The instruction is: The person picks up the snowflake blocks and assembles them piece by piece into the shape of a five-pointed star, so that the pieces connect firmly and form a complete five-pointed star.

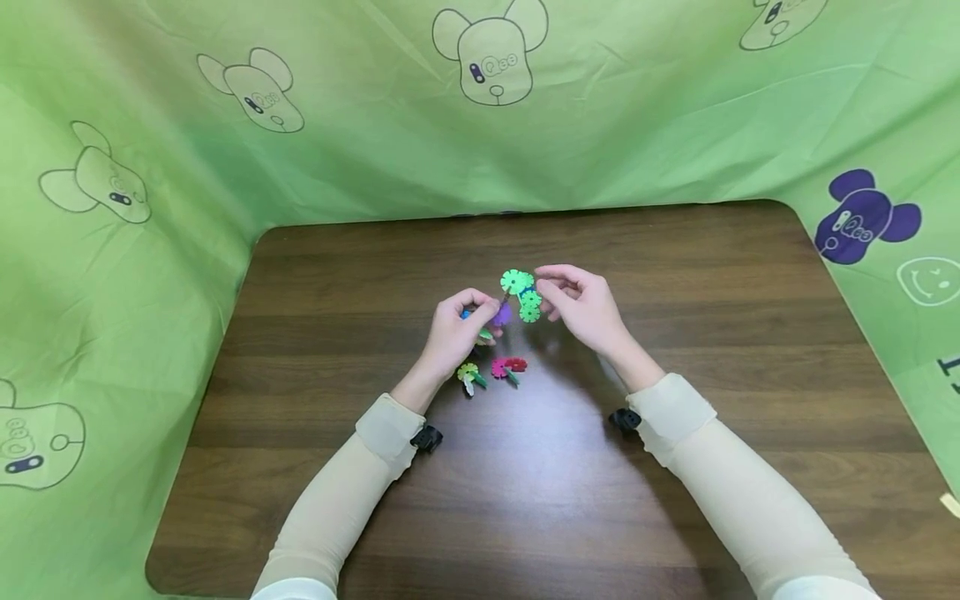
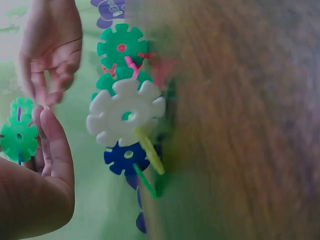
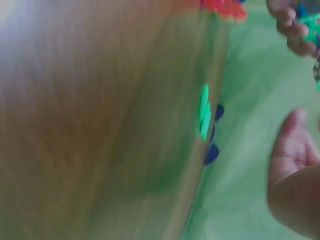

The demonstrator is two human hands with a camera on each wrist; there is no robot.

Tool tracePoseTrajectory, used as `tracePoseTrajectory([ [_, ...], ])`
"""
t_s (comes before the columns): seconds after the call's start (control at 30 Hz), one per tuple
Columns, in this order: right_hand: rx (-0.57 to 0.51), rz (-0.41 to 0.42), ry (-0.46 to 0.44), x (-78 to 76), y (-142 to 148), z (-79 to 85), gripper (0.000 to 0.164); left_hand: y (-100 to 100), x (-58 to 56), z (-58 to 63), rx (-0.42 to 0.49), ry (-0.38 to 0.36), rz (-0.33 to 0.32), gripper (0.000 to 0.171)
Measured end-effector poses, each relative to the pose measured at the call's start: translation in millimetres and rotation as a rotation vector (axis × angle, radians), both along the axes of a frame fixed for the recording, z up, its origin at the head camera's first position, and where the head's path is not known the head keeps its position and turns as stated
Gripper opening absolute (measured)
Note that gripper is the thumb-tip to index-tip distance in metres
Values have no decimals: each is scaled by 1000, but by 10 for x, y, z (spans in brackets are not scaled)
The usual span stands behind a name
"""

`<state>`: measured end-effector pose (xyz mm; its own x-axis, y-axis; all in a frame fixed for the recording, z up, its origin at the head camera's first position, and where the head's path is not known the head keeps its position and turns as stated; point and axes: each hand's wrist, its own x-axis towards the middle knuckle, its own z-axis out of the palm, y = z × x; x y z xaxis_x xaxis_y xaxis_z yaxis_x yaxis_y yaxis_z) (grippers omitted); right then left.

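My left hand (image 1: 456, 332) pinches a cluster of joined plastic snowflake discs between thumb and fingers. A purple disc (image 1: 502, 314) shows at its fingertips, with a green disc (image 1: 514, 282) beyond it. In the left wrist view, green discs (image 2: 19, 136) appear past the left fingers. My right hand (image 1: 583, 304) is just right of the green discs, its thumb and forefinger apart with nothing visible between them. The right wrist view shows the right thumb (image 3: 292, 142) away from the cluster; its other fingers are mostly out of frame there.
Near the left wrist lie a yellow, white and green group (image 1: 468, 372) and a pink, red and green group (image 1: 510, 367). Two green discs (image 3: 205, 112) lie on the brown wooden table (image 1: 337, 500). Green printed cloth (image 1: 360, 150) surrounds the table's back and sides.
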<state>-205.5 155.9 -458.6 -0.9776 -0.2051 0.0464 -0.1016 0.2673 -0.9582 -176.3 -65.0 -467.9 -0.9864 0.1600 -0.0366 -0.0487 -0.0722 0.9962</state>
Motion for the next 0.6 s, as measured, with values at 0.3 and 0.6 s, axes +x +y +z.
tracePoseTrajectory([
  [0.3, 818, 141, -91, -187, -11, -107, 48, -62, -15, 9, 39, -25, 45, 13],
  [0.6, 914, 112, -71, -226, -109, -124, 40, -61, -28, 36, 29, -25, 64, 21],
])
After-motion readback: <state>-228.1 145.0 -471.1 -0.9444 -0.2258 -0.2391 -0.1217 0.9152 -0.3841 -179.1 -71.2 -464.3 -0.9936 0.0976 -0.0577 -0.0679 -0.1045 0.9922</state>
